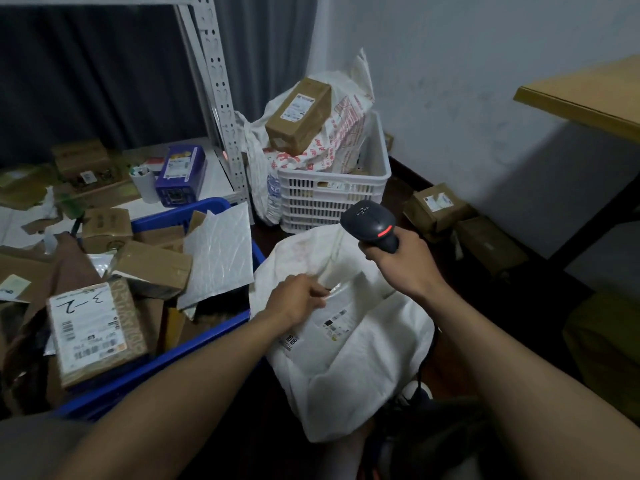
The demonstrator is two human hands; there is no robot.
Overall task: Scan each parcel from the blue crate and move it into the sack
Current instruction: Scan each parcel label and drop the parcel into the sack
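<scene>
White sack (363, 375) looks soft and floppy, so we pinch its edge with our left hand (298, 301); our right hand (403, 263) grips the scanner (372, 221).

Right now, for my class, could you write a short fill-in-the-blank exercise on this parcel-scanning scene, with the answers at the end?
1. The right hand grips a black ____.
2. The box marked 3-2 lies in the ____ crate.
3. The left hand grips the edge of the ____ sack.

Answers: scanner; blue; white.
</scene>
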